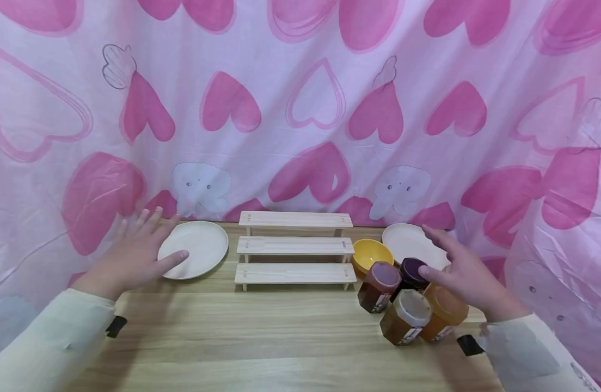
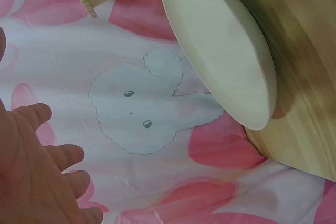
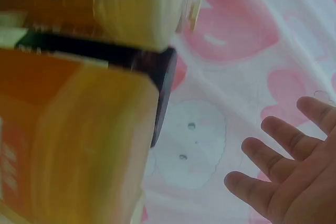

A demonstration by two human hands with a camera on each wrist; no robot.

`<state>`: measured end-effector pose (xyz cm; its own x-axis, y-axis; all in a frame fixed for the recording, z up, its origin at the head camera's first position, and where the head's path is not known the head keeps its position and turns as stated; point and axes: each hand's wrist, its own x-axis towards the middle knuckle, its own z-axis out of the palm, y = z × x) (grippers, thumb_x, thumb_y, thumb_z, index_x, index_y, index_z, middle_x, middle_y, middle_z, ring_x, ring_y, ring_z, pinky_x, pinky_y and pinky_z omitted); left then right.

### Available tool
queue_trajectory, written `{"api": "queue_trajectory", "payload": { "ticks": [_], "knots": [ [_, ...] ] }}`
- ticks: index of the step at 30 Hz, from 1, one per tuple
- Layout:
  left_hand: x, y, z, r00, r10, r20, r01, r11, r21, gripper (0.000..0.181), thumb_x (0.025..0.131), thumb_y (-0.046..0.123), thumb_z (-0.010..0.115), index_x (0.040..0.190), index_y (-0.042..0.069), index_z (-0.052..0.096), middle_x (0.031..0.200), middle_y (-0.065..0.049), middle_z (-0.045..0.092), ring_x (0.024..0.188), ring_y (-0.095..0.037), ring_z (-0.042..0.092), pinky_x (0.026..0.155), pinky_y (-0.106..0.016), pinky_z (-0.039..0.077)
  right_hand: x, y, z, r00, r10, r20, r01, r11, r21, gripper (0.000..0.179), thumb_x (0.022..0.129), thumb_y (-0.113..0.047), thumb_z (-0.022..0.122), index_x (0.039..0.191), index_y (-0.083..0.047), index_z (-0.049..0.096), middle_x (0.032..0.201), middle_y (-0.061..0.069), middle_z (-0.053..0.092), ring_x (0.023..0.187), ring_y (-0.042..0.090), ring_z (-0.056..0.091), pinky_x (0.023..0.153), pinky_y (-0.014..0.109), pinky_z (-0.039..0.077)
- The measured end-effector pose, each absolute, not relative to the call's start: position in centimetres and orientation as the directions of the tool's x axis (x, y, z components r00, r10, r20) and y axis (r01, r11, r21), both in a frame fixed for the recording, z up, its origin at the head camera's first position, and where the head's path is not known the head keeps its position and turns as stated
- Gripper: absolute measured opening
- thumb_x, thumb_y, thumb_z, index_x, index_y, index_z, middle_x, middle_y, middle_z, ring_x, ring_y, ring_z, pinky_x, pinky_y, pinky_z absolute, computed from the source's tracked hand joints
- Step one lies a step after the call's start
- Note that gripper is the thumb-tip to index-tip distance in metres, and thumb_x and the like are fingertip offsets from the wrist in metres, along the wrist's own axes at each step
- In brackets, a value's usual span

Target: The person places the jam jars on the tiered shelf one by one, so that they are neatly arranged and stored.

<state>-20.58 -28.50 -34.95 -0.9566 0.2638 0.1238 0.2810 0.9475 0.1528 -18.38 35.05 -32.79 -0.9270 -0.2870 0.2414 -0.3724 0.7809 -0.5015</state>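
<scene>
Currently: left hand (image 1: pixel 136 255) near the left white plate (image 1: pixel 201 247), fingers spread, holding nothing | right hand (image 1: pixel 467 275) beside four jars (image 1: pixel 411 308), fingers apart, holding nothing | jars cluster on the table (image 1: pixel 281 337) right of the tiered wooden stand (image 1: pixel 295 245), presumably grouped within easy right-hand reach

Nook with heart-print curtain (image 1: pixel 273 81), table (image 1: pixel 261 337)

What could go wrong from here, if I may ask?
The four jars stand bunched together near the right hand, so reaching for one might knock another. The yellow bowl sits between those jars and the stepped wooden rack, so a shifted jar could push it into the rack. In the head view, the left hand overlaps the left plate; lowering it there might tip or slide the plate.
</scene>
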Motion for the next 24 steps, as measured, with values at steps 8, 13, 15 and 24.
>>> {"api": "queue_trajectory", "payload": {
  "ticks": [8,13,15,24],
  "knots": [
    [-20.7,-27.7,-35.0,-0.944,0.287,0.161,0.314,0.931,0.184,0.09,0.101,0.063,0.057,0.168,0.011,0.026,0.167,-0.037,0.022,0.154,-0.061,0.012,0.12,-0.078,0.001,-16.8,34.1,-33.5,-0.924,-0.276,0.265,-0.38,0.748,-0.545,0.086,0.091,-0.019,0.083,0.164,-0.011,0.037,0.158,0.028,0.045,0.14,0.053,0.044,0.118,0.046,0.043],
    [-20.9,-27.3,-35.2,-0.937,0.297,0.182,0.332,0.921,0.205,0.087,0.101,0.06,0.059,0.166,0.009,0.03,0.166,-0.035,0.026,0.154,-0.059,0.017,0.118,-0.08,0.007,-15.8,33.8,-34.3,-0.925,-0.252,0.284,-0.373,0.742,-0.557,0.081,0.092,-0.021,0.084,0.161,-0.01,0.043,0.154,0.027,0.051,0.139,0.045,0.05,0.104,0.003,0.032],
    [-20.9,-27.2,-35.4,-0.932,0.305,0.197,0.344,0.915,0.212,0.086,0.101,0.059,0.06,0.166,0.009,0.032,0.166,-0.035,0.026,0.154,-0.059,0.018,0.118,-0.08,0.009,-15.6,33.7,-34.7,-0.916,-0.254,0.31,-0.391,0.733,-0.556,0.08,0.091,-0.019,0.085,0.159,-0.008,0.045,0.151,0.027,0.055,0.14,0.027,0.054,0.103,0.003,0.035],
    [-21.6,-26.4,-36.4,-0.908,0.319,0.271,0.38,0.901,0.211,0.078,0.101,0.051,0.064,0.161,0.007,0.04,0.161,-0.031,0.038,0.149,-0.058,0.029,0.118,-0.073,0.024,-14.4,32.7,-36.5,-0.899,-0.254,0.357,-0.435,0.617,-0.656,0.077,0.088,-0.002,0.083,0.156,0.002,0.045,0.155,0.029,0.05,0.131,-0.022,0.038,0.102,0.0,0.032]
  ]
}}
